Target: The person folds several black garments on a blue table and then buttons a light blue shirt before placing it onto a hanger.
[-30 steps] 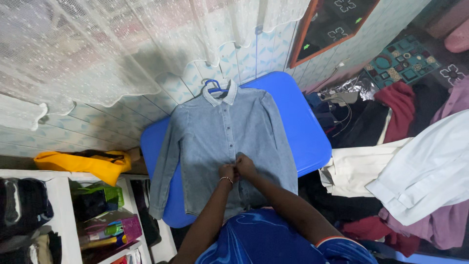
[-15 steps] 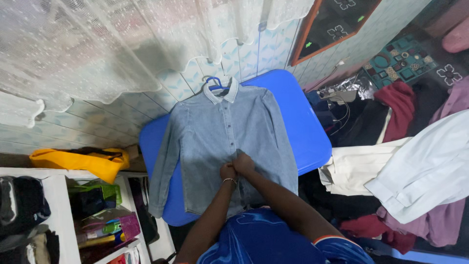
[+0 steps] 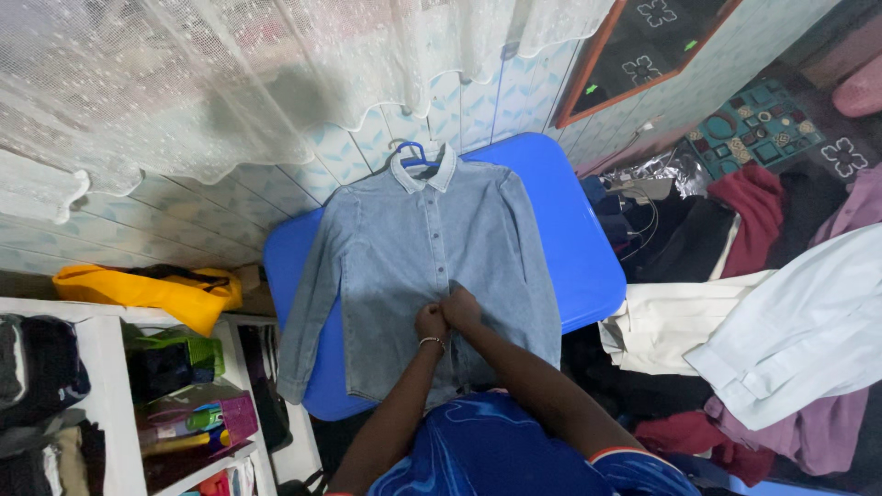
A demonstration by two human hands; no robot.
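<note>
Both hands, left hand (image 3: 430,322) and right hand (image 3: 461,307), remain pinched together on the button placket of the denim shirt (image 3: 432,248), barely shifted. It lies flat on the blue table (image 3: 570,248), collar on a blue hanger (image 3: 413,154) farthest away.

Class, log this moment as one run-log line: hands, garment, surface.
left hand and right hand: together at shirt's button line | denim shirt: flat, on blue hanger | surface: blue table

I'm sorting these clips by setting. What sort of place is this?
Probably a room in a home used for sorting clothes: a denim shirt on a hanger lies on a blue table, loose garments pile up alongside, and a lace curtain hangs above.
</note>
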